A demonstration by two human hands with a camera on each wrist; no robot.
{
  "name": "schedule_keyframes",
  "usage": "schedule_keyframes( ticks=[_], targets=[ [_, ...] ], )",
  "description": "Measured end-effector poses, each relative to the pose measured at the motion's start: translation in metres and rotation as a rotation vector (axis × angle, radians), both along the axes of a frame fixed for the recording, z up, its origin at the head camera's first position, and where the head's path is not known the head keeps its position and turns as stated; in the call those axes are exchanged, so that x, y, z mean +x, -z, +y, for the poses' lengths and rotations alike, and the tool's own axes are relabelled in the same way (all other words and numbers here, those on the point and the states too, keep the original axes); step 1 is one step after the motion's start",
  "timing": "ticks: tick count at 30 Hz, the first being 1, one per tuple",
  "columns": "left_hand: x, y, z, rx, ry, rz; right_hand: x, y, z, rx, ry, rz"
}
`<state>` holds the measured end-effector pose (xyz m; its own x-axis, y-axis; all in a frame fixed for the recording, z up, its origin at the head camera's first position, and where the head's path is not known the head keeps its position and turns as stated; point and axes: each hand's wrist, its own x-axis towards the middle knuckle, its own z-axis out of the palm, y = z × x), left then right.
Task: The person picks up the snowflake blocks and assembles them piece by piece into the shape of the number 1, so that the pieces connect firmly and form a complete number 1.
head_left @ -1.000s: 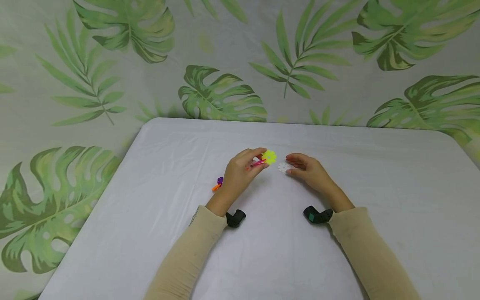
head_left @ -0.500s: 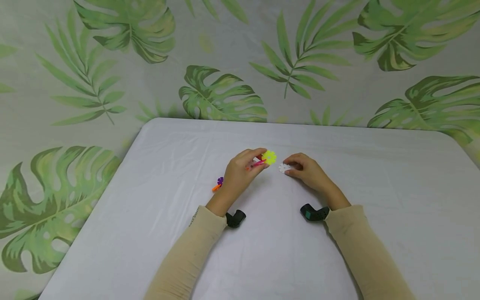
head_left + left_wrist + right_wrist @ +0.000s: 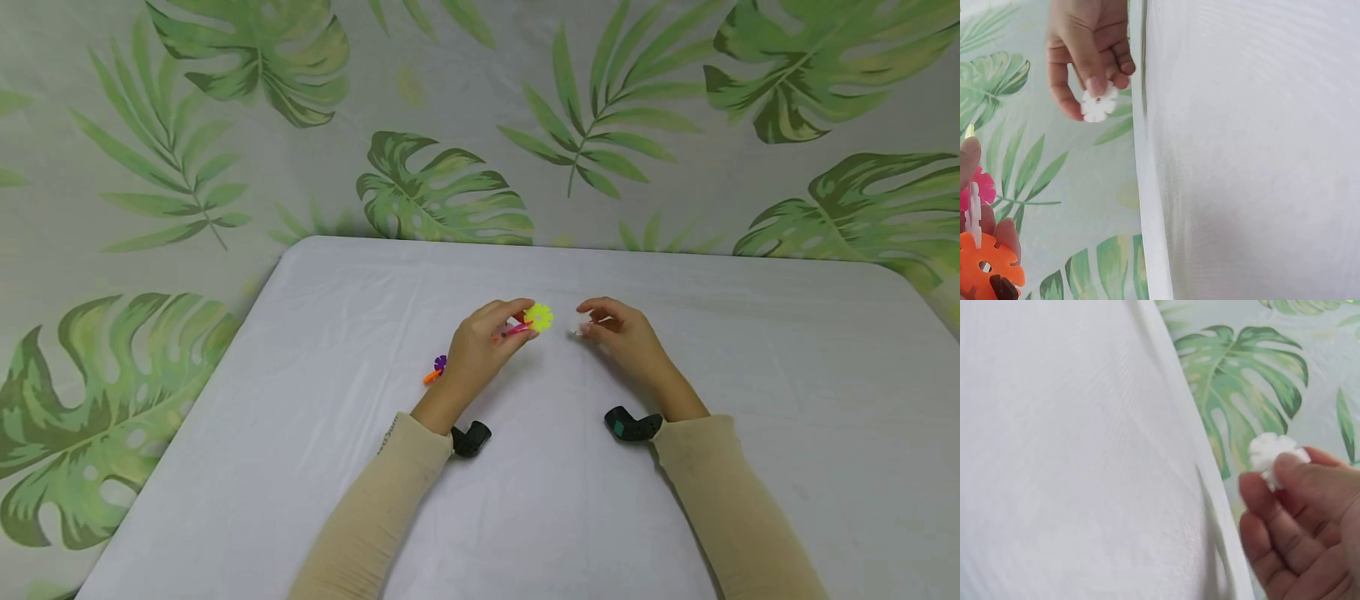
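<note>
My left hand pinches a joined cluster of notched, flower-shaped plastic discs. A yellow disc sticks out at the fingertips. In the left wrist view the cluster also shows a pink disc, a white disc seen edge-on, an orange disc with a centre hole, and a dark piece. Facing it across a small gap, my right hand pinches a single white notched disc between thumb and finger. That disc is partly covered by the fingers and stands apart from the cluster.
Left of my left wrist, a purple disc and an orange piece are on the white-covered table, partly hidden by the hand. Black wrist cameras sit on both wrists. A leaf-patterned backdrop hangs behind the table.
My right hand first closed its fingers on the white disc, then shifted it slightly right and away, turning it more edge-on. My left hand has barely moved.
</note>
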<state>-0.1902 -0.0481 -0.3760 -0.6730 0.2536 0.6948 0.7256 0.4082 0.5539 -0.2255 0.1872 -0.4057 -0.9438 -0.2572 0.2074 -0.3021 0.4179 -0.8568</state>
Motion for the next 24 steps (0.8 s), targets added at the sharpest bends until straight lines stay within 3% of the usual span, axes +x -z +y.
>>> schedule_keyframes(
  ticks=[7,14,18,24],
  targets=[
    [0.0,0.0,0.0,0.003,0.005,-0.008,0.011,-0.026,-0.005,-0.146,-0.056,0.018],
    [0.001,0.0,0.001,-0.005,0.007,-0.005,0.026,-0.057,-0.017,-0.172,-0.095,0.087],
    [0.002,0.0,0.002,-0.017,0.003,-0.006,0.027,-0.06,-0.018,-0.196,-0.117,0.115],
    [0.003,-0.001,0.002,-0.033,0.013,-0.019,0.022,-0.053,-0.015,-0.21,-0.137,0.124]
  ],
)
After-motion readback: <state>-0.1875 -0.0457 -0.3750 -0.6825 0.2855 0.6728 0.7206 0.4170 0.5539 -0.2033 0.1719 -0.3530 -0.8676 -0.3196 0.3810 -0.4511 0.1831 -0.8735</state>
